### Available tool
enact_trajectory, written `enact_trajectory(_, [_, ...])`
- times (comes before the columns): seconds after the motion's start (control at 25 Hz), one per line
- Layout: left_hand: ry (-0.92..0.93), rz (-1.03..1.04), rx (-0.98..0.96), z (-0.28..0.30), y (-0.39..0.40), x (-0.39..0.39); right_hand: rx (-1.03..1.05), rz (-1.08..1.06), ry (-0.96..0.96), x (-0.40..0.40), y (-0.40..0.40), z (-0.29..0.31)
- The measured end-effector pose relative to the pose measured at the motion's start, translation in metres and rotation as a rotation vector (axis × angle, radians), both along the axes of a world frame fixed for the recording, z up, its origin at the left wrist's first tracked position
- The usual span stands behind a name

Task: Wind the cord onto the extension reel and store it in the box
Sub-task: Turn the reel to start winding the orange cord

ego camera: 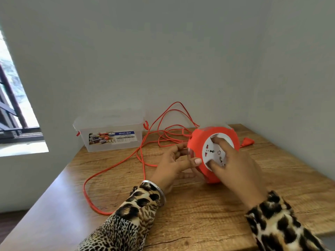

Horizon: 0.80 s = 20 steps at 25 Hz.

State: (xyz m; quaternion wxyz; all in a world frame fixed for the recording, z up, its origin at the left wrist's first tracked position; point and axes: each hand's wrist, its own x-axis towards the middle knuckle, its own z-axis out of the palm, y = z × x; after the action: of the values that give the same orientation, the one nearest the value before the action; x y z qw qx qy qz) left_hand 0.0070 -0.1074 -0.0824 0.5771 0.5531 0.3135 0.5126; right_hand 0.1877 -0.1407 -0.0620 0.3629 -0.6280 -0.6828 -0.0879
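Note:
An orange extension reel (197, 142) with a white socket face stands tilted on the wooden table (208, 214). My right hand (233, 167) grips the white socket face, fingers in its recesses. My left hand (174, 163) holds the reel's left edge, thumb on the orange rim. The loose orange cord (116, 164) trails in loops across the table, up against the wall and off the front left edge. A clear plastic box (110, 131) with its lid on stands at the back left. An orange plug (248, 141) lies behind the reel on the right.
The table stands in a corner, with walls close behind and to the right. A window (12, 105) is at the far left. The table's left edge drops to the floor.

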Motion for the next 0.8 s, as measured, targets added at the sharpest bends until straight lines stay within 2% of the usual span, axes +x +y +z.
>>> enact_trajectory(0.12, [-0.004,-0.044,0.021,0.001,-0.001,0.004,0.008,0.069,-0.14,0.017,-0.004,0.005])
enact_trajectory(0.24, [0.035,0.002,0.052,0.0,-0.005,0.01,0.006,0.049,-0.229,0.022,-0.004,0.006])
enact_trajectory(0.36, [0.037,0.073,0.068,0.0,-0.005,0.012,0.047,-0.053,-0.154,0.013,-0.002,-0.001])
enact_trajectory(0.44, [0.026,0.122,0.059,-0.001,-0.006,0.014,-0.02,-0.063,0.017,0.005,0.003,-0.004])
enact_trajectory(0.52, [0.019,0.166,0.052,-0.004,-0.007,0.016,-0.133,0.014,0.261,-0.003,0.011,-0.002])
enact_trajectory(0.68, [-0.01,0.205,0.056,-0.005,-0.006,0.015,-0.427,0.187,1.014,-0.014,0.022,0.01])
enact_trajectory(0.8, [-0.025,0.199,0.073,-0.007,-0.005,0.016,-0.623,0.231,1.253,-0.012,0.027,0.016])
